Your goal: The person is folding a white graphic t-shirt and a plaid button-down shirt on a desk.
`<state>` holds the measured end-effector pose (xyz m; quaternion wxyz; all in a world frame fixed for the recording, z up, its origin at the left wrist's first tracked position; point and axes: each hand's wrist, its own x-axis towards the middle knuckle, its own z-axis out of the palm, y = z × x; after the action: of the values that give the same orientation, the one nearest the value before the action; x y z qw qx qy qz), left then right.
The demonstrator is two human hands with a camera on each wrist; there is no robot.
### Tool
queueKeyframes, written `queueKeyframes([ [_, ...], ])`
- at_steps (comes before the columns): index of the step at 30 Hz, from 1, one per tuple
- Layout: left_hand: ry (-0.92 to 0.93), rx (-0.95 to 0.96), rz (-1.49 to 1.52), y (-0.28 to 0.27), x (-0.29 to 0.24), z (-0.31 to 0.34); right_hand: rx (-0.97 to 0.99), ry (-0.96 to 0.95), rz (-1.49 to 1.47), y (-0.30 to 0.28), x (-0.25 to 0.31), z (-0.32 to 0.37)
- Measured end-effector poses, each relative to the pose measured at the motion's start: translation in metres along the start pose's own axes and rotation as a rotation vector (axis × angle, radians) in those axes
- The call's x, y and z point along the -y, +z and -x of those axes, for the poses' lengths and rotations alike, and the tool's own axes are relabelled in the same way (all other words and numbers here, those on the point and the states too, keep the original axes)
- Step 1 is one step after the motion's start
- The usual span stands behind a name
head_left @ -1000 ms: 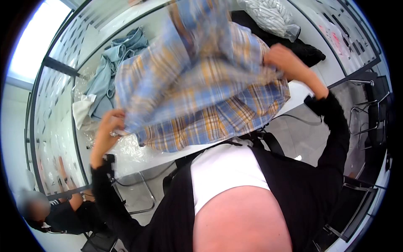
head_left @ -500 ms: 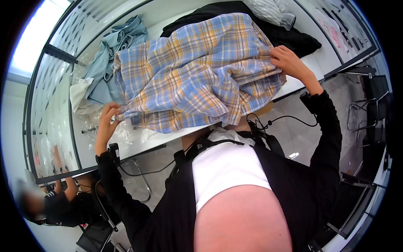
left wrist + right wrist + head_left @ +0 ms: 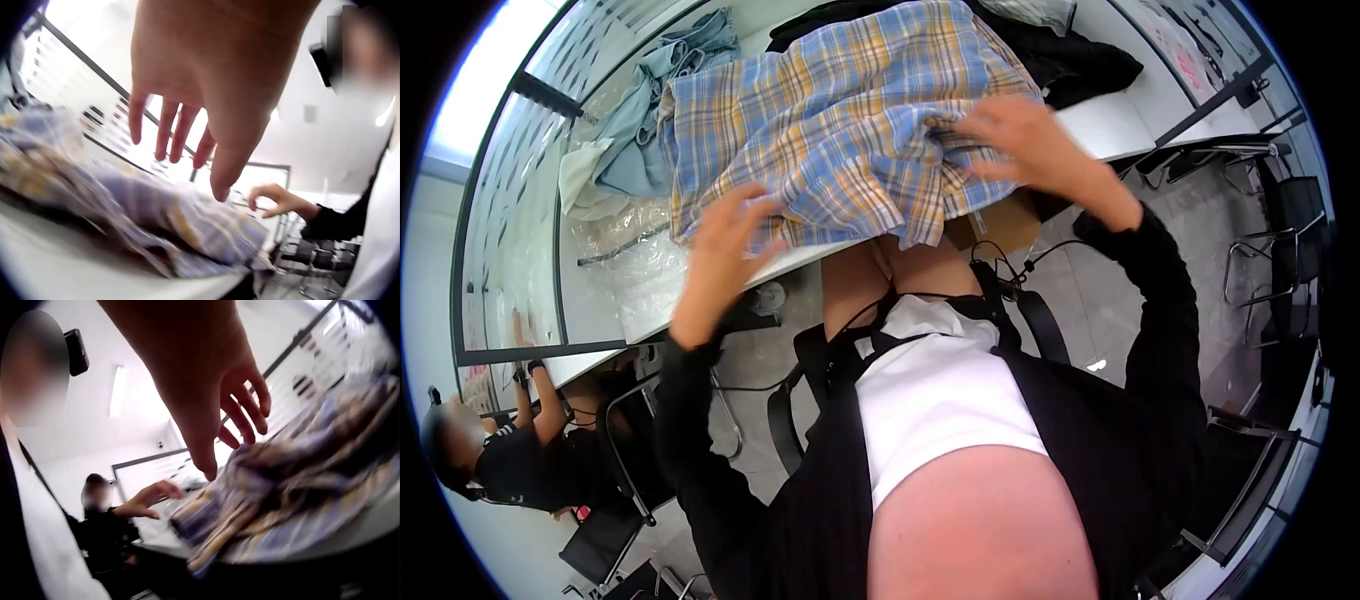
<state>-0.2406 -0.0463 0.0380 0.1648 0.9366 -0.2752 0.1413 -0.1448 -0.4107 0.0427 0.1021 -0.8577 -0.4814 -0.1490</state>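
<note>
A blue, yellow and white plaid garment (image 3: pixel 830 120) lies spread over the white table, its near part bunched and hanging a little past the front edge. Above its near left part is my left hand (image 3: pixel 725 250), blurred, with loosely spread fingers. My right hand (image 3: pixel 1040 150) hovers over the bunched folds on the right, fingers apart. Both wrist views show fingers reaching down with nothing gripped; the plaid cloth (image 3: pixel 187 219) lies below the left hand, and the folds (image 3: pixel 250 487) lie close by the right fingertips.
Light blue denim (image 3: pixel 635 140) and a white cloth (image 3: pixel 585 180) lie left of the garment, with clear plastic wrapping (image 3: pixel 640 270) nearby. Black clothing (image 3: pixel 1090 70) is behind at right. A cardboard box (image 3: pixel 1005 225) sits under the table edge. Another person (image 3: pixel 520 460) sits at the left.
The plaid garment came down from being shaken and settled on the table. Both hands have let go of its sides and moved inward over it.
</note>
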Motion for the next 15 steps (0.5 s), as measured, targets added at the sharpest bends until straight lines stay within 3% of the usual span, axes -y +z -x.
queueKeyframes([
  [2,0.023,-0.017,-0.031,0.034,-0.032,-0.01,0.123,0.026,-0.022,0.024,0.039,-0.002],
  [3,-0.005,-0.041,-0.016,0.052,-0.039,-0.011,0.036,0.012,-0.103,0.046,0.047,0.002],
  [7,-0.145,-0.106,-0.088,0.088,-0.049,-0.022,-0.075,0.169,0.037,0.083,0.08,0.002],
  [11,-0.233,-0.182,-0.088,0.083,-0.053,-0.024,-0.224,0.165,0.217,0.107,0.092,0.005],
  [12,-0.257,-0.225,-0.082,0.078,-0.052,-0.023,-0.34,0.132,0.234,0.107,0.089,0.006],
  [15,-0.466,-0.26,0.244,0.069,-0.039,-0.012,-0.292,0.277,-0.013,0.098,0.083,0.014],
])
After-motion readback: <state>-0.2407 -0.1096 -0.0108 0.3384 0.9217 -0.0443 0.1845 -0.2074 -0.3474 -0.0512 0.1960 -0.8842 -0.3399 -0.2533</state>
